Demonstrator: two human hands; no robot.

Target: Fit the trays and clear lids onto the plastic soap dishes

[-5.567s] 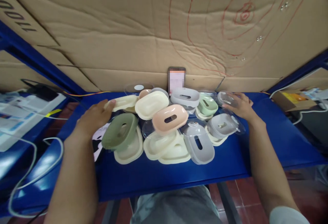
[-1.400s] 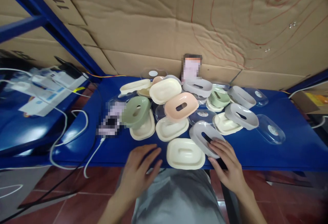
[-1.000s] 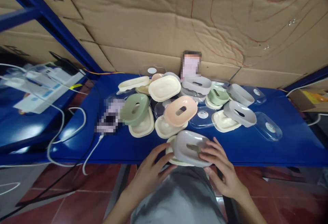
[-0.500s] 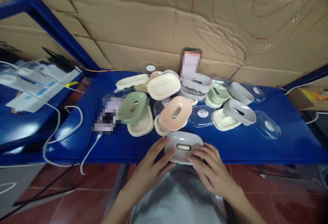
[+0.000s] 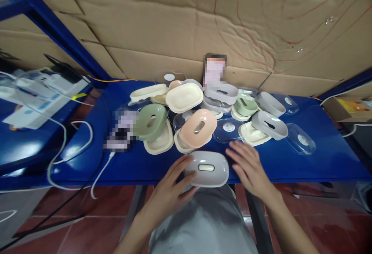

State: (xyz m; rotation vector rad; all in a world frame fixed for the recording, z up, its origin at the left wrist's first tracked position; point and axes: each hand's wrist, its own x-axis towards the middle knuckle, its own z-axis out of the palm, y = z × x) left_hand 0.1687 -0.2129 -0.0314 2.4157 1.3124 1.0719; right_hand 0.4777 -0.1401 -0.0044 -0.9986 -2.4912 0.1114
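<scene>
The grey soap dish (image 5: pixel 207 168) now sits at the near edge of the blue bench (image 5: pixel 319 161), slot upward, seated over the cream tray that lay alone there a moment ago; that tray is no longer visible beneath it. The left hand (image 5: pixel 171 186) stays on the dish, fingers (image 5: pixel 181 167) spread narrowly along its left end, resting on it rather than gripping. The right hand (image 5: pixel 247 165) has come off the dish since half a second ago and hovers flat just to its right, fingers spread and holding nothing, over bare bench. Judgement: the two parts read as joined, and the right hand is free.

Behind the dish, touching nothing near it, the pile is unchanged: a pink insert (image 5: pixel 198 127) tilted on a cream tray, a green insert (image 5: pixel 149 121) to its left, a clear lid (image 5: pixel 226 129) between them and the grey pieces at right. A phone (image 5: pixel 214 71) leans on the cardboard.
</scene>
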